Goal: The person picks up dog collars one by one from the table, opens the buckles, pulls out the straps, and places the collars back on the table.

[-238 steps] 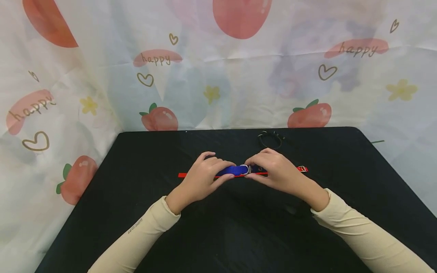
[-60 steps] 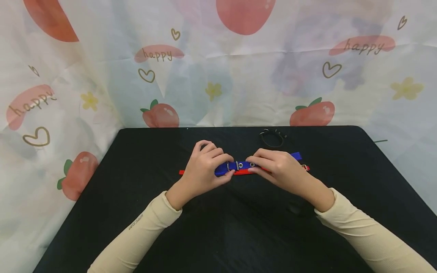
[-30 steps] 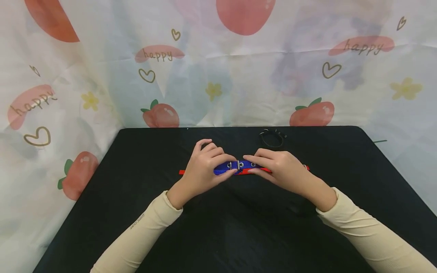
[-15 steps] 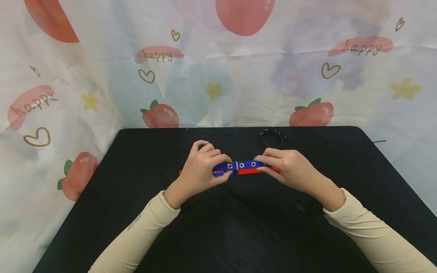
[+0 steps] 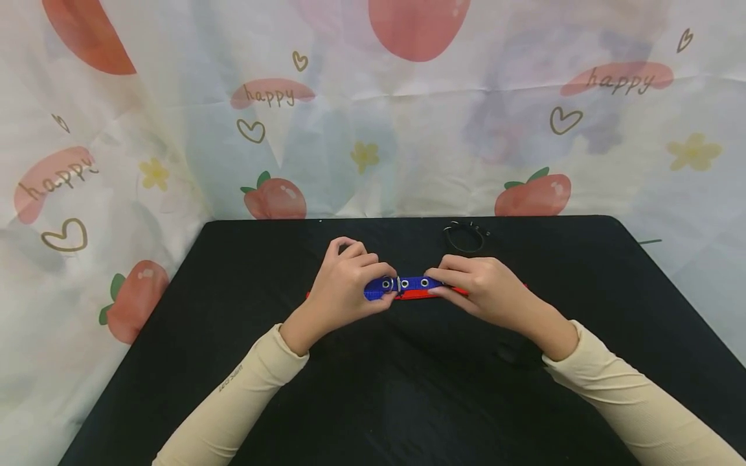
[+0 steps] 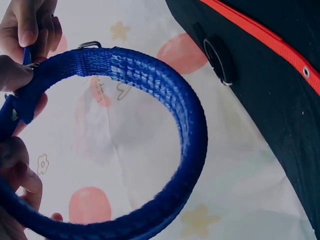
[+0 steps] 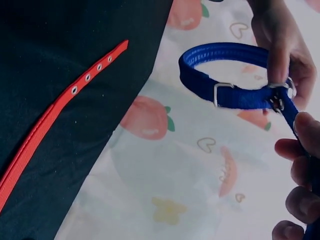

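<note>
Pinching the looped blue woven-fabric collar point(image 6: 196, 135) above the flat black table point(image 5: 373, 395) — my left hand point(image 5: 350, 279) at the silver metal buckle point(image 5: 399, 284), my right hand point(image 5: 482, 283) on its eyeleted tail — I'd call it light, bendy, tough; best held flat beside the buckle.

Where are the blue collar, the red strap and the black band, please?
Blue collar point(image 5: 414, 283), head view: its straight strap part.
Red strap point(image 7: 54, 108), right wrist view: middle of its visible length.
Black band point(image 6: 224, 59), left wrist view: its curved side.
</note>
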Demonstrator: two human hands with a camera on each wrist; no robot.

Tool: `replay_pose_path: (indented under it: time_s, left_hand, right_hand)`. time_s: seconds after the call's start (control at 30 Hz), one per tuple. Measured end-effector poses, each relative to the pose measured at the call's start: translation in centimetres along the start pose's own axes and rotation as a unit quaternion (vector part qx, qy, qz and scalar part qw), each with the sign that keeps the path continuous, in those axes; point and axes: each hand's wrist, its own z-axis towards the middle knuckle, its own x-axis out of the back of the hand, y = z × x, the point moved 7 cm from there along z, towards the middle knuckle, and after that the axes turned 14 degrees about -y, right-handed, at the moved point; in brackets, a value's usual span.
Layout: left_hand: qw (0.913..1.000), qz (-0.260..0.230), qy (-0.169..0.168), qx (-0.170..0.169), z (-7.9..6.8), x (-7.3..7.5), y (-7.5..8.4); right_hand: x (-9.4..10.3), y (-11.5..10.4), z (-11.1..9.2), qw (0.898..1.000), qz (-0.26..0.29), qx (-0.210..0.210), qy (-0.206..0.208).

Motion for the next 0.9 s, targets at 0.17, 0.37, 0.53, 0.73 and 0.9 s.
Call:
replay_pose_path:
  time_s: [0.17,0.37,0.53,0.73,0.9]
  left_hand:
    - [0.9998,-0.012,0.011,-0.009,0.1,0.1,0.4]
    - [0.9999,-0.005,0.014,-0.009,0.1,0.3,0.6]
    - [0.9999,-0.003,0.011,0.002,-0.2,0.4,0.2]
    - [0.9997,-0.022,0.011,-0.005,-0.1,0.1,0.3]
    - [0.9997,-0.024,0.011,-0.002,-0.2,-0.1,0.4]
  right_hand:
    - [-0.7,-0.5,0.5,1.000,-0.011,0.006,-0.005]
    - [-1.1,-0.3,0.5,1.000,-0.008,-0.013,-0.026]
    - [-0.4,0.6,-0.4,0.999,0.003,-0.043,-0.032]
    - [-0.6,0.2,-0.4,1.000,0.001,-0.011,-0.013]
    - [-0.8,0.4,-0.6,1.000,0.007,-0.017,-0.026]
